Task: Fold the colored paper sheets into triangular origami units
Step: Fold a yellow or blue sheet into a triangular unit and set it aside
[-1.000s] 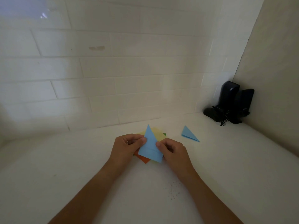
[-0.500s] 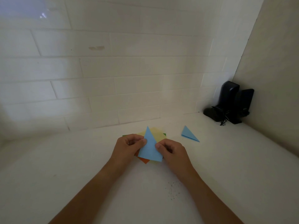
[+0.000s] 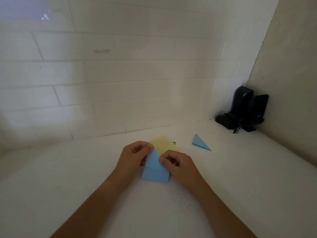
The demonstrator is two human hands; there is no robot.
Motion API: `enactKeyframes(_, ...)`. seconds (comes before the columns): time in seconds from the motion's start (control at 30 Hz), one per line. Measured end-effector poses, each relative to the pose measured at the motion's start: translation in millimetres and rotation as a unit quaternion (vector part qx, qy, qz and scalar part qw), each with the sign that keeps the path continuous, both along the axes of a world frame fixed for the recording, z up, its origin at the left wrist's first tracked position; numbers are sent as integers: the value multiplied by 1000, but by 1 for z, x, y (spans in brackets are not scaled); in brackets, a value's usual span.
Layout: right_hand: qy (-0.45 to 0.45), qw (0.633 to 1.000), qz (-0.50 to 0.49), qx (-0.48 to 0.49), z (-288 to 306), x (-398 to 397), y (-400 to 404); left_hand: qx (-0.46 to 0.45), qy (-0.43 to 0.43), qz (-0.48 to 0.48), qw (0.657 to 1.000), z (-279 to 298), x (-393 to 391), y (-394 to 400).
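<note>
Bare forearms (image 3: 103, 203), no sleeves.

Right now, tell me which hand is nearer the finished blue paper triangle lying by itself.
Right. The right hand sits down-left of the finished blue paper triangle; the left hand lies farther left, beyond the blue paper being folded.

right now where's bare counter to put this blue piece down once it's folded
Bare counter lies left of the left hand, and between the right hand and the finished blue triangle. It is crowded under the blue paper, where the yellow sheet tops a stack, and in the corner by the black objects.
</note>
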State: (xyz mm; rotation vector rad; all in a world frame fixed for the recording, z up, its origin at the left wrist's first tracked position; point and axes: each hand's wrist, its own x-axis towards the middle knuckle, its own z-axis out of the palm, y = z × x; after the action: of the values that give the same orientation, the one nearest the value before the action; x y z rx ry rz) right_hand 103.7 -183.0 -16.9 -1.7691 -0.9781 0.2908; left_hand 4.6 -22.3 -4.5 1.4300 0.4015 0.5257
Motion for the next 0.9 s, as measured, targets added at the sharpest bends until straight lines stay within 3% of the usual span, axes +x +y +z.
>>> enactKeyframes(0.2, 1, 999, -10, 38, 0, 3, 1, 49, 23, -60, 997, 1, 0, -8)
enactKeyframes(0.9, -10, 999, 14, 32, -2, 4, 0, 79, 16, -79, 994, 2, -1, -8)
